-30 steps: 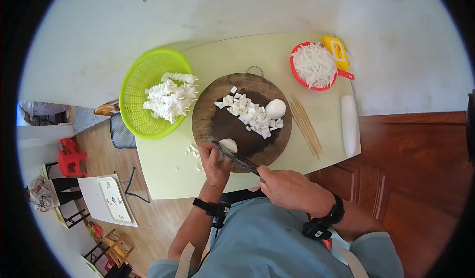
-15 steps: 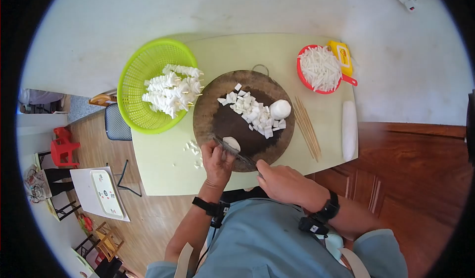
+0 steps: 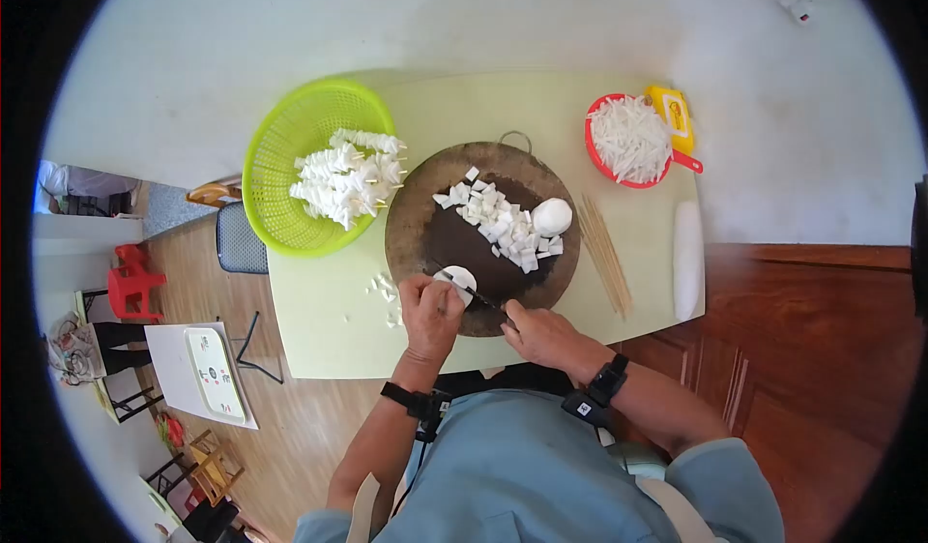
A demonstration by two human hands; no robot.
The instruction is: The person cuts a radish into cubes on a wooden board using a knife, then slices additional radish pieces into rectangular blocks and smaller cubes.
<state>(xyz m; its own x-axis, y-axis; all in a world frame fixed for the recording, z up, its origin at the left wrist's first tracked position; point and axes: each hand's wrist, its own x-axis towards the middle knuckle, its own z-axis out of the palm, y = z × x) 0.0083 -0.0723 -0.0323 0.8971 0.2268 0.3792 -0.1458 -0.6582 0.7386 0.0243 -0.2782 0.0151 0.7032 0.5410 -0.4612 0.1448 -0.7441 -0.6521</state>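
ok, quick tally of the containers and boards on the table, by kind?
Green basket: 1
Red bowl: 1
Yellow box: 1
Round cutting board: 1
Total: 4

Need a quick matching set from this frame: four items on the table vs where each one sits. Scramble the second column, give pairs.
Things:
1. skewered white pieces
2. white strips
3. diced white cubes
4. bare skewers

Places:
A. red bowl
B. on the table, right of the board
C. green basket
D. round cutting board

Pairs: 1-C, 2-A, 3-D, 4-B
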